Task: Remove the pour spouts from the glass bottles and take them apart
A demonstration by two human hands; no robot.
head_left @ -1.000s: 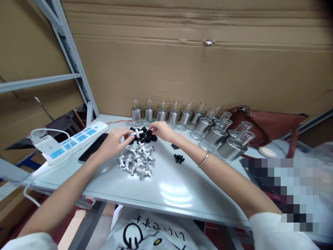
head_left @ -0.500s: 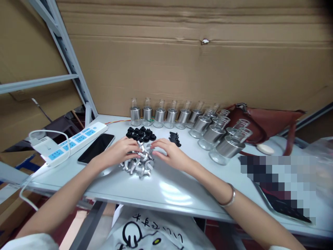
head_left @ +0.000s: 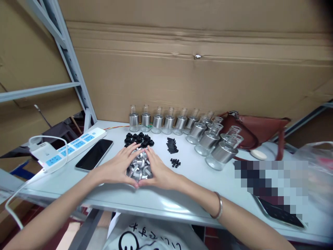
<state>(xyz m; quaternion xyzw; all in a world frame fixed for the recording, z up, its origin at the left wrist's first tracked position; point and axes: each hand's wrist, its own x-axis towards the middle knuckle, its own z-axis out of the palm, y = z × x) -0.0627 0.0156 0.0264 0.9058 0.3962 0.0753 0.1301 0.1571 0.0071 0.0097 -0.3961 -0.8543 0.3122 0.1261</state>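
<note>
A pile of small silvery metal parts (head_left: 139,166) lies on the table, ringed by both of my hands. My left hand (head_left: 118,166) lies along the pile's left side with its fingers stretched out. From the right, my right hand (head_left: 161,172) curves round the same pile, fingers also extended. The thumbs meet at the near side and the fingertips come close together at the far side. Just beyond are black round caps (head_left: 139,139). Right of my fingers lie black stick-like pieces (head_left: 172,145) and a small cluster of tiny black pieces (head_left: 175,163).
Several glass bottles with metal sleeves (head_left: 169,122) stand along the back and right. A white power strip (head_left: 75,147) and a phone (head_left: 94,155) lie left. A brown bag (head_left: 256,130), a white oval object (head_left: 258,155) and a dark tablet-like device (head_left: 283,211) are right.
My hands have closed in around the metal pile, which is now more compact. The small black cluster, hidden earlier behind my right hand, now shows. The view has shifted slightly.
</note>
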